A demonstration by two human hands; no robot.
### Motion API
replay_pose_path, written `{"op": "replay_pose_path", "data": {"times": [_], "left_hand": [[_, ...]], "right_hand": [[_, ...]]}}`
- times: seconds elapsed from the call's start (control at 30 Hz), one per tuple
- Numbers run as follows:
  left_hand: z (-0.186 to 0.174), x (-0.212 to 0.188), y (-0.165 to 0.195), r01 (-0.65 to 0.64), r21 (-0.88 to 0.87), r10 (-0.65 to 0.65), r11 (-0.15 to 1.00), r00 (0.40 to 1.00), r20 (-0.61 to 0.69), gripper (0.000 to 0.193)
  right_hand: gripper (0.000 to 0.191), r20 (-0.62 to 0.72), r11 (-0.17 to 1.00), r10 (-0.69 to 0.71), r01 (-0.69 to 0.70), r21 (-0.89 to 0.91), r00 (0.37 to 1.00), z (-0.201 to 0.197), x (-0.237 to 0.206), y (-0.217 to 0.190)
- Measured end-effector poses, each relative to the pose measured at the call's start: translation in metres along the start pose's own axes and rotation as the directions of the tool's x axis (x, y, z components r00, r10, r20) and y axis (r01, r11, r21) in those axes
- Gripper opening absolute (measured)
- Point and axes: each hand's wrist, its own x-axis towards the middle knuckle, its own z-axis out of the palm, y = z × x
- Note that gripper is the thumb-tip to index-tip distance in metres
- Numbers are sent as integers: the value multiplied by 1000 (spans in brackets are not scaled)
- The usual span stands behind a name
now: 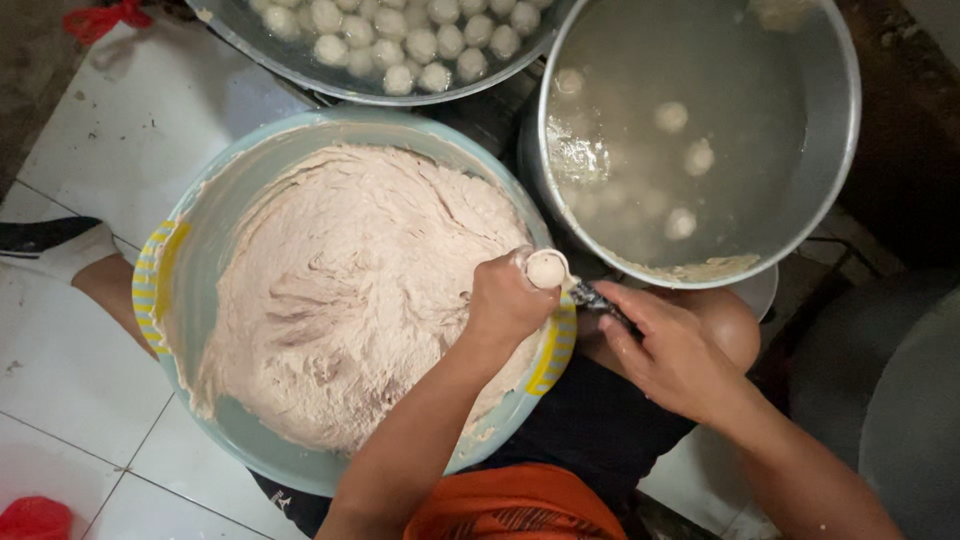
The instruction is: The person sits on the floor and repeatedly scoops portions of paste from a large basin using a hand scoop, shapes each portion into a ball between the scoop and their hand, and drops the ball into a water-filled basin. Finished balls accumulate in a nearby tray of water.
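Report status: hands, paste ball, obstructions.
Left hand fisted, squeezing out round pale paste ball. Right hand holds dark-handled spoon at ball. Nothing between them.

Left hand (505,300): closed in a fist, knuckles up, thumb side toward the top of the view; a round pale ball of paste (546,268) bulges out of the top of the fist.
Left forearm: bare, running from the lower middle of the view up and right to the wrist, which is held straight.
Right hand (672,352): palm down, fingers (622,312) curled and pointing up-left; it grips the dark handle of a spoon (590,296), whose tip meets the ball.
Right forearm: bare, entering from the lower right corner.
Spacing: hands close together, not touching.
Legs: bare knee beneath the right hand; the other leg shows at far left.
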Motion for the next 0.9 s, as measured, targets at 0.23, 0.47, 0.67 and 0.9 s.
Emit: {"op": "replay_pose_path", "data": {"times": [0.23, 0.47, 0.67, 0.9], "left_hand": [[-13, -1, 3, -6, 370, 42, 929, 995, -88, 41], [6, -4, -10, -15, 210, 38, 978, 993, -108, 35], [19, -9, -12, -169, 95, 185, 981, 964, -192, 29], [19, -13, -6, -99, -108, 85, 989, 988, -126, 28]], "right_hand": [[44, 281, 791, 439, -515, 329, 853, -19, 15, 26], [42, -99, 826, 465, -471, -310, 880, -52, 22, 42], [36, 17, 851, 516, -515, 107, 856, -44, 16, 24], [42, -28, 998, 31, -29, 58, 999, -10, 0, -8]]}}
